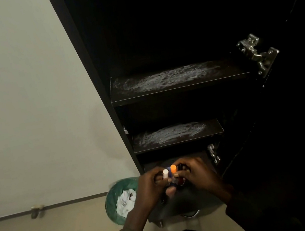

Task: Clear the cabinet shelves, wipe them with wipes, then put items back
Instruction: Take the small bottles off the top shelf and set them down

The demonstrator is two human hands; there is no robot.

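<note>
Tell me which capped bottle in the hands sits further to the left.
The white-capped bottle, held by the left hand. The orange-capped bottle stands just right of it, next to the right hand, beside a darker bottle.

I take this for a room in a home or small office, though I cannot tell which. I face a tall black cabinet (87,69) with metal hinges (256,53) beside a plain pale wall (23,96); a green-lined bin (114,200) of crumpled paper stands on the floor.
</note>
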